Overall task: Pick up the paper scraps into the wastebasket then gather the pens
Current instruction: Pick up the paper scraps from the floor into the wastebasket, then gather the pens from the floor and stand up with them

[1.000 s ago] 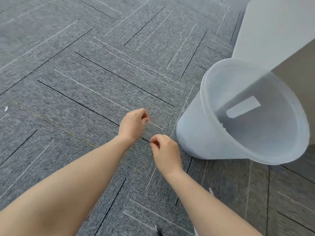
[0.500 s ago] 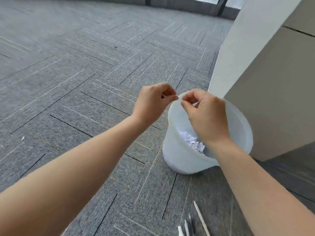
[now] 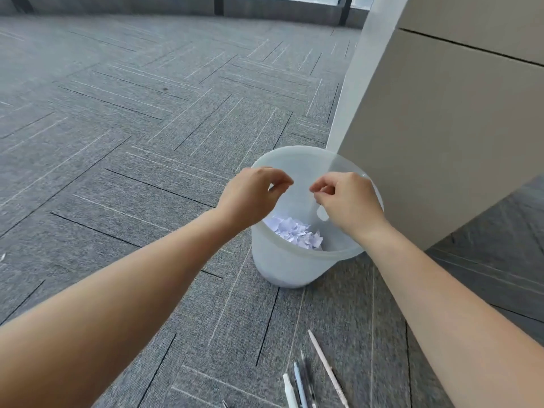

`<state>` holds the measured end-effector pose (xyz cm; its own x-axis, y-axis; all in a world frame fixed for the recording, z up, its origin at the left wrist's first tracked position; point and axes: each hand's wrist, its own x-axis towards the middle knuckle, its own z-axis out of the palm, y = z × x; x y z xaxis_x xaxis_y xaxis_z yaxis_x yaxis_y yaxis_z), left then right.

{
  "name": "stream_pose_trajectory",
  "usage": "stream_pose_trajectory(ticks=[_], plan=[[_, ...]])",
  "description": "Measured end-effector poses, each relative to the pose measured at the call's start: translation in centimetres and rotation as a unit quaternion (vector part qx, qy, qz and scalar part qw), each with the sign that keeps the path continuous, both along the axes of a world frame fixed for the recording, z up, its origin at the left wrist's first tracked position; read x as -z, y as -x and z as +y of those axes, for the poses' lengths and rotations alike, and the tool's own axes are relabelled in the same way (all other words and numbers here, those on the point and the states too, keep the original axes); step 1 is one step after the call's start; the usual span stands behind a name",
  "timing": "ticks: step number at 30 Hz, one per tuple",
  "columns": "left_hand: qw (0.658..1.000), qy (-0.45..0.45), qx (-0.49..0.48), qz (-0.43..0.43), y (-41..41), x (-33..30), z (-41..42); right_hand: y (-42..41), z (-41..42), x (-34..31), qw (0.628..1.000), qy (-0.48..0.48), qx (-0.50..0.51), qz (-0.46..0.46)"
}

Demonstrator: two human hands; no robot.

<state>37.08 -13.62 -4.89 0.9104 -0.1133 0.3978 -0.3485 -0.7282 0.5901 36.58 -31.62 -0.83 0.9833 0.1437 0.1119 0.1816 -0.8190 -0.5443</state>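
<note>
The person is holding both hands over the open mouth of the translucent wastebasket [image 3: 282,260], which is standing upright on the grey carpet [image 3: 132,178] just beside the corner of a beige cabinet [image 3: 441,142]. The left hand [image 3: 250,198] is hanging over the near-left part of the rim with its fingers curled and the thumb and forefinger tips drawn close together; the right hand [image 3: 347,201] is doing much the same over the right side, fingertips bunched in a pinch. Whether either hand is gripping a sliver of paper cannot be told, since nothing is showing between the fingertips. A heap of white paper scraps [image 3: 297,234] is lying at the bottom of the basket, so most of the first part of the task appears to be done. One small white fleck [image 3: 3,257] is sitting on the carpet at the far left edge, well apart from the basket, and it may be a scrap that is waiting to be collected. The pens [image 3: 306,384] are lying loosely side by side on the floor near the bottom edge, between the two forearms, with a longer pale one angled toward the basket; neither hand is touching them, so the gathering is looking not yet begun.
</note>
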Motion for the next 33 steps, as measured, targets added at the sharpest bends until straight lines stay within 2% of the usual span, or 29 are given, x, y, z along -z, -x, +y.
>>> stream_pose_trajectory(ticks=[7, 10, 14, 17, 19, 21, 25, 29, 33], plan=[[0.999, 0.016, -0.025, -0.019, 0.7, -1.5, 0.2, -1.1, -0.3, -1.5, 0.998, 0.039, -0.055, -0.014], [0.997, 0.030, -0.062, -0.024, 1.8, -2.6, 0.7, -0.6, -0.2, -3.0, 0.994, 0.024, -0.092, -0.057], [0.986, 0.075, -0.144, 0.021, 5.1, -2.4, 1.1, 4.3, 0.2, -4.9, 0.967, -0.064, -0.222, -0.109], [0.968, 0.104, -0.212, 0.085, 9.3, 0.3, 0.9, 9.5, -0.3, -3.4, 0.934, -0.112, -0.337, -0.030], [0.950, 0.100, -0.261, 0.142, 12.8, 3.1, 0.1, 12.0, -0.9, 0.2, 0.924, -0.072, -0.375, 0.039], [0.922, 0.082, -0.311, 0.215, 16.4, 6.5, -1.1, 13.4, -1.6, 4.9, 0.925, 0.003, -0.364, 0.111], [0.859, 0.038, -0.323, 0.394, 22.5, 12.9, -4.6, 14.1, -3.8, 13.6, 0.909, 0.156, -0.322, 0.215], [0.788, 0.004, -0.383, 0.483, 25.6, 16.3, -7.1, 14.9, -6.0, 18.5, 0.906, 0.220, -0.273, 0.235], [0.738, -0.021, -0.460, 0.492, 27.0, 17.5, -9.2, 15.9, -7.9, 21.5, 0.911, 0.282, -0.201, 0.224]])
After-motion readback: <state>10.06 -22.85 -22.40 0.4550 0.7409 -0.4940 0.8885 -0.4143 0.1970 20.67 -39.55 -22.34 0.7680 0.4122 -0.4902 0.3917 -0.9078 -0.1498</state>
